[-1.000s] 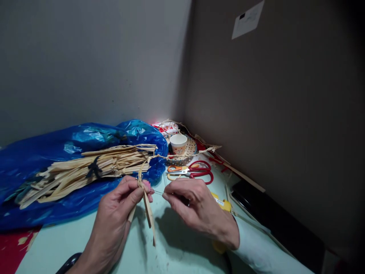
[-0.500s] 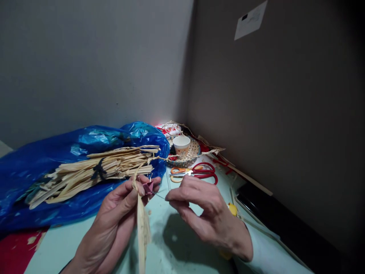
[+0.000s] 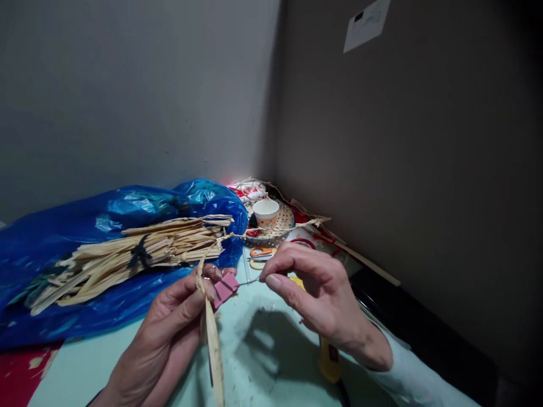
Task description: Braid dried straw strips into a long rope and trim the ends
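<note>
My left hand (image 3: 167,336) is closed, pinching a twisted strip of dried husk (image 3: 214,353) whose flat end hangs down toward me. At its fingertips it also grips a small pink folded piece (image 3: 226,289). From the right side of that piece a thin dark wire or thread (image 3: 249,282) runs across to my right hand (image 3: 326,294), closed on its far end between thumb and forefinger. The twisted part of the strip stretches away from me toward the back of the table. Whether the wire passes through the pink piece or around it, I cannot tell.
A bundle of pale dried husks (image 3: 169,243) with a dark tie lies on a blue plastic bag (image 3: 106,322). Behind my hands are orange-handled scissors (image 3: 258,252) and a paper cup (image 3: 266,216) on a woven basket (image 3: 287,217). A yellow tool (image 3: 330,362) lies below my right wrist.
My right hand has moved to the right and slightly down, its thumb now showing. The pink piece has turned, showing a broader face. The view has shifted slightly.
</note>
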The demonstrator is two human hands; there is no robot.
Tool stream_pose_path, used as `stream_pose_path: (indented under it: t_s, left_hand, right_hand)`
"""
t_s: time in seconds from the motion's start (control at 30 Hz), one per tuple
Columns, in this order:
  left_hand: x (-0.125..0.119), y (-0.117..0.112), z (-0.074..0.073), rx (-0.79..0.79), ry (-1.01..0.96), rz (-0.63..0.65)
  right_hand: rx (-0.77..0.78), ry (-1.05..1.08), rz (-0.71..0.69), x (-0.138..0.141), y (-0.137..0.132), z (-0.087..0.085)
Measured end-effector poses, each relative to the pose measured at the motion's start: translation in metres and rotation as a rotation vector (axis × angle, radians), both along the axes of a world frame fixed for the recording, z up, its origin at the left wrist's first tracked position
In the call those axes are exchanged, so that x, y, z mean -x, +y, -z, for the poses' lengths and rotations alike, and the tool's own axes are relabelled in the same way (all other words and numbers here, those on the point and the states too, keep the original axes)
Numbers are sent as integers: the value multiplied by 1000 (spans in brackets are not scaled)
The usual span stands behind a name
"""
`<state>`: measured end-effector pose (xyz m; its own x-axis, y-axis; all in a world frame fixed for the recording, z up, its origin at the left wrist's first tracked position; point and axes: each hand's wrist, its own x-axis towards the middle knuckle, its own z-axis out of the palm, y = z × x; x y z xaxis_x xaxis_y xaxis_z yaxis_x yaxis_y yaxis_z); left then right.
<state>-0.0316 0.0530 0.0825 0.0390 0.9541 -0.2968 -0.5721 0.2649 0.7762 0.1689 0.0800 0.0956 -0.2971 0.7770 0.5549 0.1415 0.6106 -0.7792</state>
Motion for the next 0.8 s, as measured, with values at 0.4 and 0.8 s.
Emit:
stream_pose_path:
  t_s: [0.4,0.8]
  left_hand:
    - [-9,-5,-4,159,-34,-67]
    - [-11,-8,1,89,-47,62]
  right_hand:
    - [189,156,-4,0,-2,-2]
    - [177,158,-32,1,-2,-1]
